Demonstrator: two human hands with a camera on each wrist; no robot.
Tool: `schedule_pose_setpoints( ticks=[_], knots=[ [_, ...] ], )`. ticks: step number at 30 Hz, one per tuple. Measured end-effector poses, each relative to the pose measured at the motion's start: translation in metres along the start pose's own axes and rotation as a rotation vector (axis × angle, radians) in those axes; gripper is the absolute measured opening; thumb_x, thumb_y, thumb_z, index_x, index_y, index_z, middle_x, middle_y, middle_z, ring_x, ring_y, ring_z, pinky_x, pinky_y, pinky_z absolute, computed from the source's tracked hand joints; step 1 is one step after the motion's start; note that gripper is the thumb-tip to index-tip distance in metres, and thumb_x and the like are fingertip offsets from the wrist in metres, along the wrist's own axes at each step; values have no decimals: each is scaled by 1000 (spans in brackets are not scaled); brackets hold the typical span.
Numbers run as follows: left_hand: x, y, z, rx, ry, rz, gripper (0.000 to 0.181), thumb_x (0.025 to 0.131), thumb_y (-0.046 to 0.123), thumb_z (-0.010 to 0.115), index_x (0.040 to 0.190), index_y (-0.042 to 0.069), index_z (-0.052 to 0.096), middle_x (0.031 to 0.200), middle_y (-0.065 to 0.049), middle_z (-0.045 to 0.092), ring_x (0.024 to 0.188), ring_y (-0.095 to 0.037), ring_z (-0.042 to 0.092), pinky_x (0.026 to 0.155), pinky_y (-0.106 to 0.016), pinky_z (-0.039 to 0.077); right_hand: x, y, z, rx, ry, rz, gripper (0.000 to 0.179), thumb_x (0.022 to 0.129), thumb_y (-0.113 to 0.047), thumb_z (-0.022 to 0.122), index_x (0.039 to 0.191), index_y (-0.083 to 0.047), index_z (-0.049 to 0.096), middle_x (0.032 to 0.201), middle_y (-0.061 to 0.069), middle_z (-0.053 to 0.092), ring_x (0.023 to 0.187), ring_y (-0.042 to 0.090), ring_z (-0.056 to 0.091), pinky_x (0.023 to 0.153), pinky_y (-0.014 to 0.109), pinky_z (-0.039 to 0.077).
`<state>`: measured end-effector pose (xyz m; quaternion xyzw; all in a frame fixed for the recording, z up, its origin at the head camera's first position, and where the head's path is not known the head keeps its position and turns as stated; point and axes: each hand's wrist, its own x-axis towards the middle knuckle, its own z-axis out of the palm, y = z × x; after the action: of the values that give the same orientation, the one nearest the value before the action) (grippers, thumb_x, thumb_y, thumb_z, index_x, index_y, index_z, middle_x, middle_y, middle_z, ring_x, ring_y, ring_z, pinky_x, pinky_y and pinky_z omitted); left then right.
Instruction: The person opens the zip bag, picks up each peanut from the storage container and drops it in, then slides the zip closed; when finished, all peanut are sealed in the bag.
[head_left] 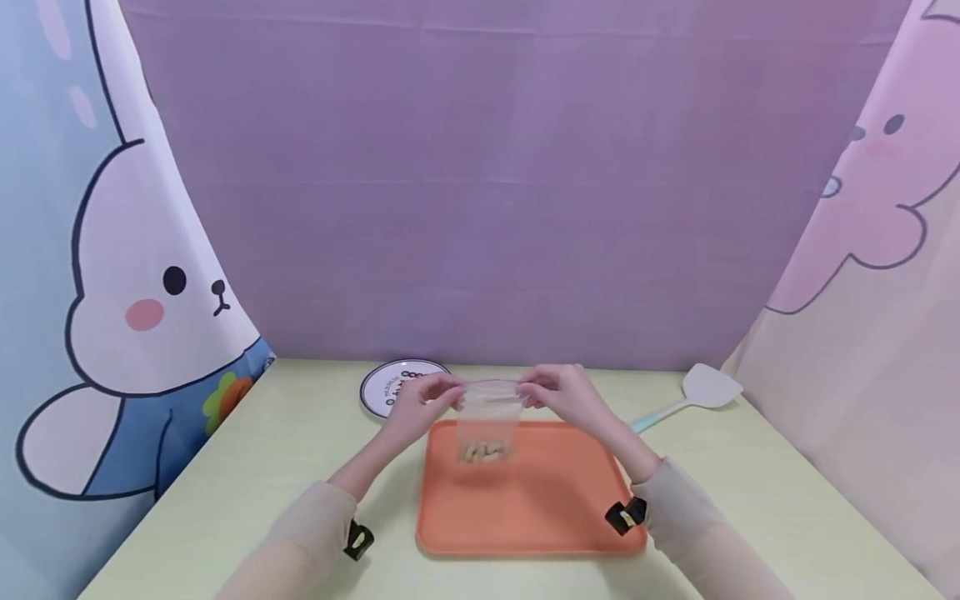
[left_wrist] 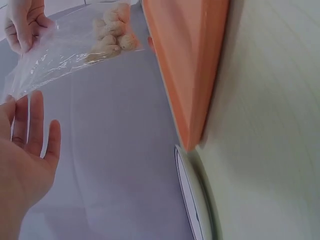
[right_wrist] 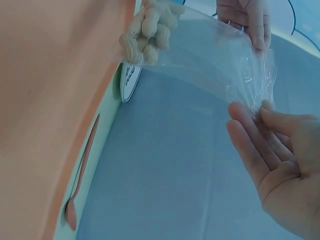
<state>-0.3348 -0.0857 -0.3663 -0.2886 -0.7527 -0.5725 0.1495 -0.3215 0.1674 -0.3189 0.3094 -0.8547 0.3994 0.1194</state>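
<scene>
A clear plastic bag [head_left: 491, 417] hangs upright over the orange tray [head_left: 540, 521], with several unshelled peanuts [right_wrist: 150, 30] gathered at its bottom. My left hand [head_left: 414, 412] pinches the left side of its top edge between thumb and fingertips. At the opposite top corner my right hand [head_left: 570, 398] pinches the edge in the same way. The bag's top is spread between the two hands. In the left wrist view the remaining fingers [left_wrist: 36, 122] of my left hand stay loosely extended, clear of the plastic.
A round plate [head_left: 375, 393] with a dark rim and printed lettering lies behind my left hand. At the back right rests a white turner [head_left: 708, 387] with a mint handle. A reddish-brown spoon [right_wrist: 82, 175] lies beyond the tray in the right wrist view.
</scene>
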Motion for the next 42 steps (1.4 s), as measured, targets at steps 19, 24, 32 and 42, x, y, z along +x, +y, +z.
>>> schedule_pose_setpoints(
  ticks=[19, 24, 32, 42],
  knots=[
    [9, 6, 35, -21, 56, -110, 12, 84, 15, 70, 89, 4, 70, 84, -10, 72, 80, -28, 68, 68, -18, 53, -15, -14, -11, -23, 22, 46, 23, 86, -9, 67, 104, 4, 66, 83, 15, 69, 72, 14, 63, 68, 30, 55],
    [10, 10, 36, -41, 56, -102, 13, 85, 14, 69, 90, 2, 69, 86, -13, 72, 76, -12, 67, 71, -20, 55, -5, 4, 3, 5, -13, 67, 42, 85, -21, 69, 123, -6, 60, 104, 9, 68, 99, 25, 61, 87, 43, 49],
    [3, 38, 34, -56, 25, -104, 13, 86, 9, 66, 91, -2, 68, 87, -18, 71, 81, -27, 68, 72, -16, 53, 2, -6, 9, 22, -19, 66, 41, 85, -36, 68, 122, -22, 61, 116, -2, 61, 120, 21, 49, 107, 54, 32],
    [-2, 49, 31, -50, -2, -97, 13, 87, 6, 64, 93, -6, 67, 88, -21, 70, 82, -29, 67, 72, -16, 52, 10, -8, 11, -79, -38, -1, 11, 86, -32, 67, 89, -25, 75, 83, -12, 66, 90, 19, 52, 88, 44, 35]
  ],
)
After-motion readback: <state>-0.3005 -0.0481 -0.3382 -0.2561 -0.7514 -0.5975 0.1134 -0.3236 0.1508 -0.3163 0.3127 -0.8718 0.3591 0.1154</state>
